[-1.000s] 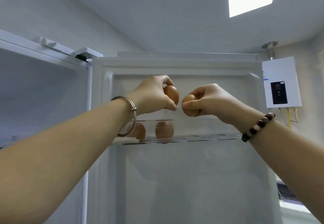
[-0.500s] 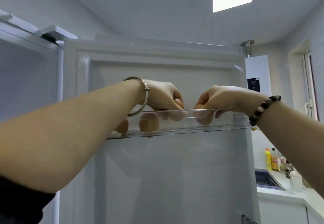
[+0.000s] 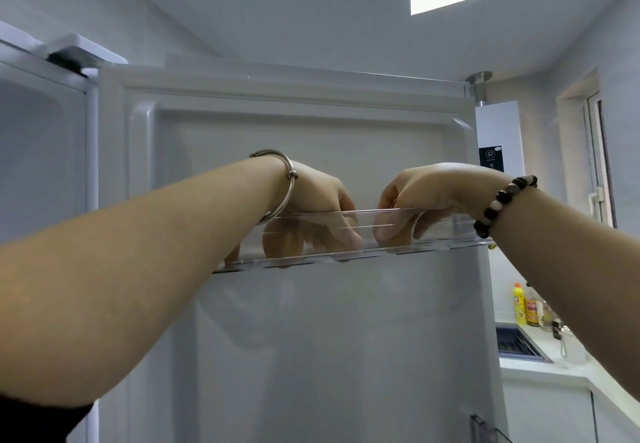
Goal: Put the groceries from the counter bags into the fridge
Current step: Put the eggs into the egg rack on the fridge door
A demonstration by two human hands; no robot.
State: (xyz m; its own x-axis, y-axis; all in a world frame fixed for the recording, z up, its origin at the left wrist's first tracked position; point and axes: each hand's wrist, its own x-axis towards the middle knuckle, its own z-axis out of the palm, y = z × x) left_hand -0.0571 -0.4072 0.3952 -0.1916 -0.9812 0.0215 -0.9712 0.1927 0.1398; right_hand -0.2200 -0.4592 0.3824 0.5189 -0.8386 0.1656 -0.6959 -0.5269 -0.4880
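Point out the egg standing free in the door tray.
Head view, left of centre: the egg stands in the clear door tray near the top of the fridge door, just left of the left hand's fingers, below the bangle.

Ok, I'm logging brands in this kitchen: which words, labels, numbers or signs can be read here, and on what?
No text reads clearly.
Black panel on the white water heater: round logo and small marks, too blurred to read.
Yellow bottle on the counter: red label, too small to read.
Bottle beside it: label blurred.
Fridge door and clear shelf: no text seen.
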